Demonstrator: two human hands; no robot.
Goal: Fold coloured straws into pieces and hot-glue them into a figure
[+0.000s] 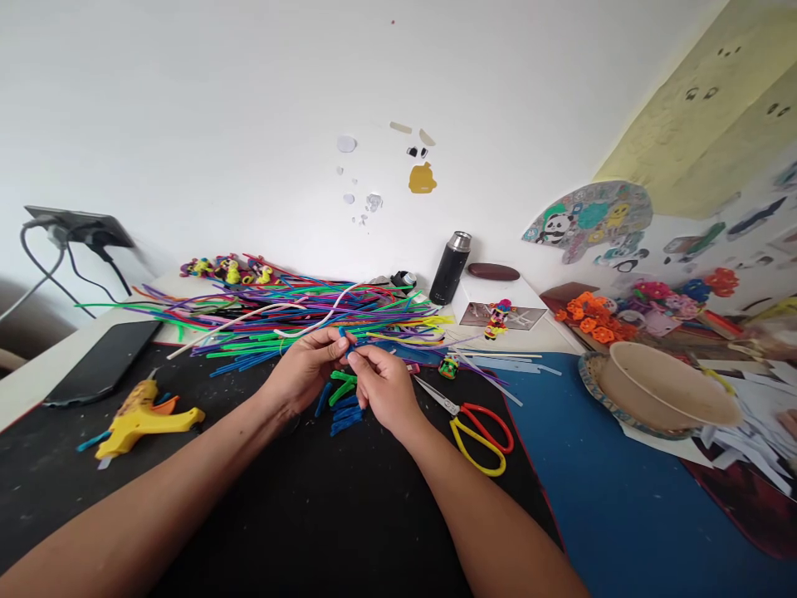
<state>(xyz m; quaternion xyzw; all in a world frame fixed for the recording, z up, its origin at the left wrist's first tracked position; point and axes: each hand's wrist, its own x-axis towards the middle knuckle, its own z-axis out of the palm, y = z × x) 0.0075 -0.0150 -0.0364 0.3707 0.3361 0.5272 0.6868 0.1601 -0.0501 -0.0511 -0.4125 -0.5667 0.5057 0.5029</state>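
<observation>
My left hand (308, 365) and my right hand (386, 384) meet over the black mat (299, 515), fingers pinched together on a short blue straw piece (347, 345) held between them. Just below the hands lies a small heap of cut blue and green straw pieces (341, 409). Behind the hands spreads a big pile of long coloured straws (299, 320). Scissors with red and yellow handles (476, 428) lie to the right of my right hand.
A yellow glue gun (143, 415) and a black phone (103, 365) lie at the left. A black flask (449, 267) stands at the back. At the right are a beige bowl (666, 390), orange paper flowers (591, 320) and paper scraps on a blue mat (623, 498).
</observation>
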